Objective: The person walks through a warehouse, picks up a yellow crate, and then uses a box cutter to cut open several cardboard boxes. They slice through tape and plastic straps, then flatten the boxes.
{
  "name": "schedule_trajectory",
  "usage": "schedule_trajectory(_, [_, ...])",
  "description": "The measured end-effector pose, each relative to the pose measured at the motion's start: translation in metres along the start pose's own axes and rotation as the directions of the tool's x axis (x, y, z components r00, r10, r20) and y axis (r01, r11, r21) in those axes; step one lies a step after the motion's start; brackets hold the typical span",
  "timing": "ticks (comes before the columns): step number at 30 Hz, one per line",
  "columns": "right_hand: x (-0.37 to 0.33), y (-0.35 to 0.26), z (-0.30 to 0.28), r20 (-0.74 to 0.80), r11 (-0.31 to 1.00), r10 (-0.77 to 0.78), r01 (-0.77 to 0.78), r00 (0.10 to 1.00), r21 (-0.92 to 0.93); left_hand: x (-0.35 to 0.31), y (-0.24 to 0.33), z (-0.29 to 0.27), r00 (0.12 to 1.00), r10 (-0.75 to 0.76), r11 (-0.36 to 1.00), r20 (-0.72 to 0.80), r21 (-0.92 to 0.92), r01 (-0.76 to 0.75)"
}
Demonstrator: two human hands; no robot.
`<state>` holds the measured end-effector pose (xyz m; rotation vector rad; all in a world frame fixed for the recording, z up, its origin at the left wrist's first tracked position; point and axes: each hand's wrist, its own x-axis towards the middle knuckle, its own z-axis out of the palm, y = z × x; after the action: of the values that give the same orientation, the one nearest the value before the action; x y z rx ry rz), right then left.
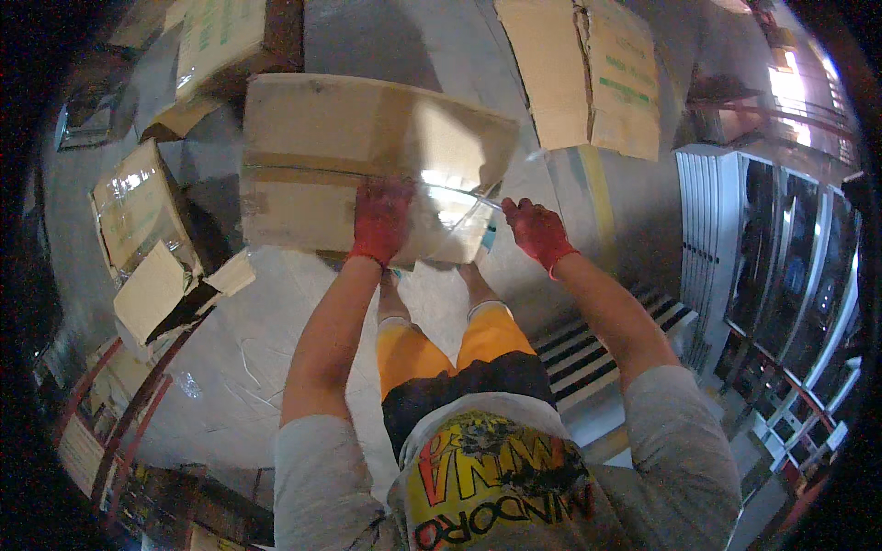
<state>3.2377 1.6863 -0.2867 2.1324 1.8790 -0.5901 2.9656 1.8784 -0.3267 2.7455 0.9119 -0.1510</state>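
A large brown cardboard box [358, 156] is held up in front of me, with shiny clear tape [450, 216] across its near face. My left hand [379, 220], in a red glove, presses flat against the box's lower face. My right hand [536, 231], also in a red glove, is at the box's lower right corner and grips the end of the clear tape strip. My legs in yellow and black shorts [459, 358] show below the box.
Other cardboard boxes lie around: an open one [152, 239] at the left, one at the top left [230, 46], a flattened one [588, 69] at the top right. Dark flat panels in a white rack [772, 248] stand at the right. A striped pallet [597, 349] lies beside my right leg.
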Motion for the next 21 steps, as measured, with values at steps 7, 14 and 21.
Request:
schedule_trajectory(7, [-0.013,0.004,-0.004,0.115,0.997,0.079,-0.081,0.990,0.012,0.024,-0.021,-0.004,0.990,-0.051,0.997,0.129,0.071,0.042])
schedule_trajectory(14, [-0.089,0.062,0.035,0.360,0.931,0.359,-0.358,0.861,-0.072,0.037,-0.010,0.002,0.877,-0.092,0.995,0.471,0.084,0.059])
schedule_trajectory(21, [-0.104,0.064,0.034,0.069,0.808,0.379,-0.366,0.923,0.461,0.001,-0.039,-0.018,0.791,-0.047,0.985,0.610,-0.104,0.138])
